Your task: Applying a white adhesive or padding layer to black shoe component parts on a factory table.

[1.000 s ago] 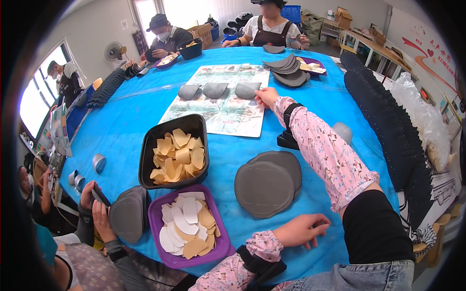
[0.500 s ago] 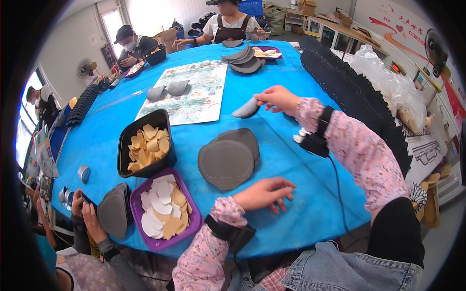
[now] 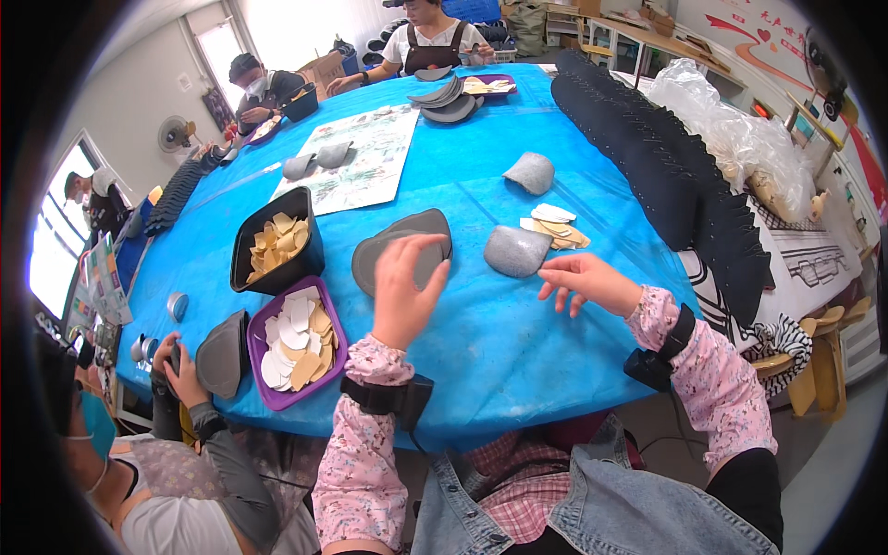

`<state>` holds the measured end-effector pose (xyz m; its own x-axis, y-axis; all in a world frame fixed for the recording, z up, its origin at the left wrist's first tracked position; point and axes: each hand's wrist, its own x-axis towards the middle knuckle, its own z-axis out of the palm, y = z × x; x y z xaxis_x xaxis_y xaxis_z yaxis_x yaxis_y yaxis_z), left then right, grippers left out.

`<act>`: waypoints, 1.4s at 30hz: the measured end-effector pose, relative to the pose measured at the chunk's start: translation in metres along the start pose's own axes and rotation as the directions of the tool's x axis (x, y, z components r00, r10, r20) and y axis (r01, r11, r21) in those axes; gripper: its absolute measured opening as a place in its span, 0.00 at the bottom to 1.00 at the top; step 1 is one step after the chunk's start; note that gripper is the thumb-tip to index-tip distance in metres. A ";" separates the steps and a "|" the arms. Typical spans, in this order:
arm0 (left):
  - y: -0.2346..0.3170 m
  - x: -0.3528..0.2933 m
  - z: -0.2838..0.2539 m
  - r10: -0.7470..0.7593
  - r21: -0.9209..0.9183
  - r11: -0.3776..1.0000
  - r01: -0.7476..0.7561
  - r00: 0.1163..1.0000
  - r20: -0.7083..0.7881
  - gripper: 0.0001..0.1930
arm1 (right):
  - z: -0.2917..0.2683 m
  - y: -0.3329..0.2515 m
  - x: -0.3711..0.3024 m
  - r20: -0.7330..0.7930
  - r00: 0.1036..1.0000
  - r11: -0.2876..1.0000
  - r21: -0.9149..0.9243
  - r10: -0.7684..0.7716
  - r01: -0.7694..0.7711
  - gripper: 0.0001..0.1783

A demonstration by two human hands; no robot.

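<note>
My left hand (image 3: 404, 289) hovers over a stack of dark grey rounded flat pads (image 3: 368, 264), fingers apart, holding nothing. The hand hides part of the stack. Just right of a curved light-grey piece (image 3: 515, 251) is my right hand (image 3: 589, 280), its fingers loosely spread. The fingertips come up to the piece's right edge; whether they touch it I cannot tell. A second curved grey piece (image 3: 529, 173) lies farther off. Between these two, slightly right, is a small pile of white and tan cut pieces (image 3: 555, 226).
A black bin (image 3: 314, 250) of tan pieces and a purple tray (image 3: 343, 347) of white and tan pieces stand left. A printed sheet (image 3: 384, 176) bears two grey pieces. Black overlapping parts (image 3: 638, 157) line the right edge. Co-workers sit at the far side and left.
My right hand has let go of the curved grey piece and come nearer. My left hand has moved left, over the pad stack. The whole view has shifted slightly.
</note>
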<state>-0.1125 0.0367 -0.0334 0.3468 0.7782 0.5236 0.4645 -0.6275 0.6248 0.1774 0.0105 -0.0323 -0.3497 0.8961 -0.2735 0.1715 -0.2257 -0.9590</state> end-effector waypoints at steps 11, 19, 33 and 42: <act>-0.042 -0.014 -0.035 -0.402 0.422 0.840 0.342 0.914 0.059 0.35 | -0.035 0.036 -0.012 0.078 0.995 0.996 0.072 -0.065 0.060 0.18; 0.056 -0.028 -0.009 0.090 0.610 0.792 -0.001 0.989 -0.115 0.09 | -0.041 0.041 -0.014 -0.002 0.985 0.963 0.207 -0.175 0.172 0.15; 0.041 -0.012 0.011 -0.152 0.563 0.827 -0.009 0.959 0.238 0.22 | -0.033 0.013 0.036 -0.034 0.557 0.219 -0.938 -0.830 0.269 0.11; 0.011 0.039 0.045 -0.157 0.166 0.980 0.110 0.939 0.306 0.48 | 0.000 -0.022 0.033 0.037 0.387 0.162 -0.869 -0.921 0.469 0.10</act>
<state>-0.0571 0.0617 -0.0322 0.5022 0.8374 0.2158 0.6287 -0.5249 0.5737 0.1621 0.0451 -0.0201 -0.3277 0.5405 0.7749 0.6639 0.7153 -0.2182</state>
